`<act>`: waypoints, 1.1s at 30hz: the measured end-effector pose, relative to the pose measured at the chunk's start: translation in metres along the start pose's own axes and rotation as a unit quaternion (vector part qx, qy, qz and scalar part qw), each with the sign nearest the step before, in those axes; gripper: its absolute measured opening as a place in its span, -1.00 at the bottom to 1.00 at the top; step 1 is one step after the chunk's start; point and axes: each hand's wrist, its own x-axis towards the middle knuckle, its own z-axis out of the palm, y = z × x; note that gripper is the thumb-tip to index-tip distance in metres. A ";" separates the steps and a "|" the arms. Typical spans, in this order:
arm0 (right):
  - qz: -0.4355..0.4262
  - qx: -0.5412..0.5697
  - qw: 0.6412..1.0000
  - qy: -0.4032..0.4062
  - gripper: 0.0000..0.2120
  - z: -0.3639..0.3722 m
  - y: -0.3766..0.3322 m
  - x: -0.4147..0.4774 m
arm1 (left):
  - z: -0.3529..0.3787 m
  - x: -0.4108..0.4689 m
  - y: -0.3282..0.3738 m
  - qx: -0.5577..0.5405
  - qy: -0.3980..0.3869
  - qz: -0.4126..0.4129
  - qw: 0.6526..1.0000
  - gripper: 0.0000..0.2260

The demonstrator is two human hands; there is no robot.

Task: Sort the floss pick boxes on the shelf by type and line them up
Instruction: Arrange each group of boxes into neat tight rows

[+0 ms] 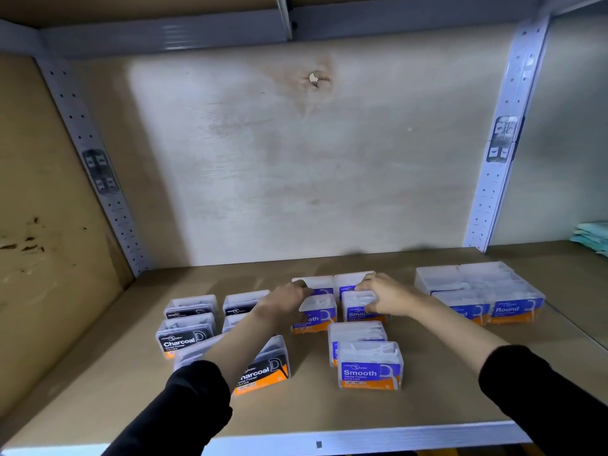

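Note:
Clear floss pick boxes stand in three groups on the shelf board [427, 403]. Several black Charcoal boxes [184, 339] are on the left, blue Smooth boxes [370, 368] in the middle and blue Round boxes [513, 307] on the right. My left hand [284, 299] grips the left side of a Smooth box [317, 317] in the second row. My right hand [386, 296] curls over the top of the Smooth box [358, 311] beside it. Two more Smooth boxes [316, 282] stand right behind, close to my fingertips. My left forearm hides part of the Charcoal group.
A plywood back wall [296, 159] closes the shelf. Perforated metal uprights [496, 179] stand at both back corners. A metal lip [329, 439] runs along the front edge. Teal packets [592, 238] lie on the neighbouring shelf at far right.

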 end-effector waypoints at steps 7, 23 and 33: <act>-0.017 -0.102 0.993 0.057 -0.63 0.007 0.008 -0.014 | 0.006 -0.003 0.006 0.053 0.011 0.008 0.999 -0.56; -0.015 -0.101 0.992 0.071 -0.63 0.014 0.012 -0.005 | 0.005 0.008 0.015 0.020 0.033 0.001 0.999 -0.59; -0.022 -0.082 0.994 0.075 -0.65 0.014 0.013 -0.004 | 0.008 0.010 0.013 0.021 0.035 0.009 0.999 -0.59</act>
